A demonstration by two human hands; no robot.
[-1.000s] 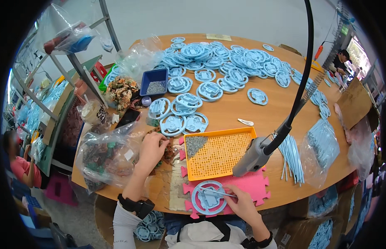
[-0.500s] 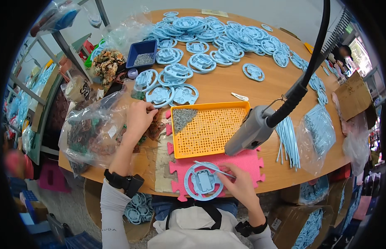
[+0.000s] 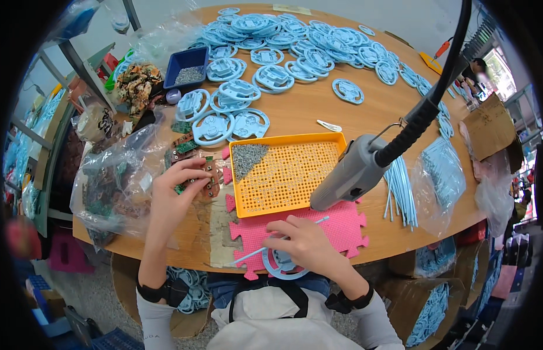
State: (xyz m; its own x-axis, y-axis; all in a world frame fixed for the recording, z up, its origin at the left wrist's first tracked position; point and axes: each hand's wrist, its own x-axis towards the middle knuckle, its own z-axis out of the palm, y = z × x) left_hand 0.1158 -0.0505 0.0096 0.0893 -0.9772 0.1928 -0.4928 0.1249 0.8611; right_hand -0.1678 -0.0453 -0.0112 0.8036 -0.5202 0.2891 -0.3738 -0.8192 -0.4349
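A light blue plastic wheel-shaped part (image 3: 274,272) lies on the pink foam mat (image 3: 356,230) at the near edge of the table, partly hidden by my right hand (image 3: 300,240). That hand is closed over a thin light blue rod (image 3: 251,255), which slants across above the part. To the left, my left hand (image 3: 181,182) reaches over small brown and green circuit boards (image 3: 212,182). Its thumb and fingers stand apart at the boards' edge, and nothing is clearly lifted between them.
A yellow perforated tray (image 3: 289,175) with small screws stands behind the mat. A grey handheld tool (image 3: 350,175) on a black cable hangs at its right. More wheel-shaped parts (image 3: 254,23) are heaped behind; loose rods (image 3: 400,192), a blue bin (image 3: 187,67) and a plastic bag (image 3: 117,181) flank the tray.
My left hand has drawn back toward me from beside the blue parts to the circuit boards. My right hand has moved left over the wheel-shaped part, and the rod's slant has reversed.
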